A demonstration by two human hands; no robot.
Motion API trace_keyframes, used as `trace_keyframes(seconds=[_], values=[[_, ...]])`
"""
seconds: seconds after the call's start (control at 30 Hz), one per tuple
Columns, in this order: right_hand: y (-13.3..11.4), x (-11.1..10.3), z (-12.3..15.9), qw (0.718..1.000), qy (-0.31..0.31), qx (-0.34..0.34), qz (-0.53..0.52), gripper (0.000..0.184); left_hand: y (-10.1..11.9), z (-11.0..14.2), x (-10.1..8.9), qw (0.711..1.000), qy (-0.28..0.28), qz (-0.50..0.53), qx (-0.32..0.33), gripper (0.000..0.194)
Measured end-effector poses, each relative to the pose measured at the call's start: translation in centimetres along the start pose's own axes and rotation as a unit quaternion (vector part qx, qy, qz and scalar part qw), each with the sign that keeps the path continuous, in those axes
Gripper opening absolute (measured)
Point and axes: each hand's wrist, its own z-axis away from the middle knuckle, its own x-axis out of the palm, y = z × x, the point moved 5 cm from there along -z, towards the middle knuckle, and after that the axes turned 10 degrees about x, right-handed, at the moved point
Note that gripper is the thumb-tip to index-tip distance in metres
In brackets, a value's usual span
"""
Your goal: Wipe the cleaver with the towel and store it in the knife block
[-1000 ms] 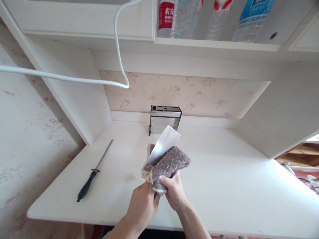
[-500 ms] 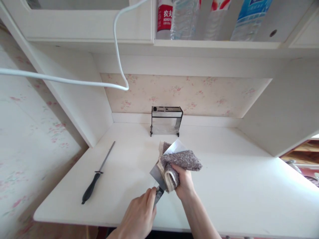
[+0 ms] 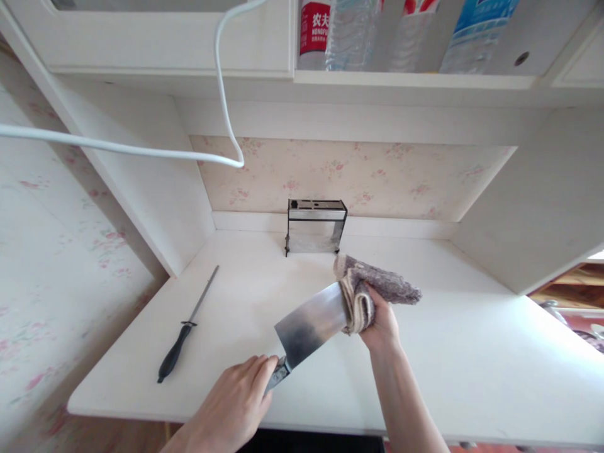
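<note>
Cleaver (image 3: pixel 314 324) held over white table (image 3: pixel 448 352), in front of knife rack (image 3: pixel 316 214), blade slanting away to right. Left hand (image 3: pixel 236 396): fingers curled closed round handle (image 3: pixel 279 374), likely to steady blade. Right hand (image 3: pixel 383 324): thumb and fingers closed on folded towel (image 3: pixel 389 284), wrapped about blade's far end; thick cloth probably keeps skin off edge. Sharpening rod (image 3: pixel 179 343) lies left, well apart, leaving room round hands.
</note>
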Motion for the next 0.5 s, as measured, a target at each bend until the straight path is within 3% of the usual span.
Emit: trace_keyframes(seconds=[0.17,0.27,0.37,0.5], values=[[-4.6,-2.4,-0.7,0.997,-0.043,-0.059,-0.038,0.018,-1.9,1.8,-1.8,0.982,0.032,0.164,-0.086,0.036],[-4.4,-3.6,-0.3,0.996,-0.049,-0.071,-0.035,0.022,-2.6,1.8,-2.7,0.921,0.064,0.337,-0.185,0.036],[-2.2,-3.6,0.7,0.996,-0.075,-0.048,0.001,0.028,-1.7,-0.1,-3.0,0.801,0.094,0.569,-0.158,0.034],[1.1,-2.7,2.4,0.994,-0.09,-0.02,0.06,0.031,0.1,-2.6,-2.7,0.576,0.123,0.805,-0.071,0.03]])
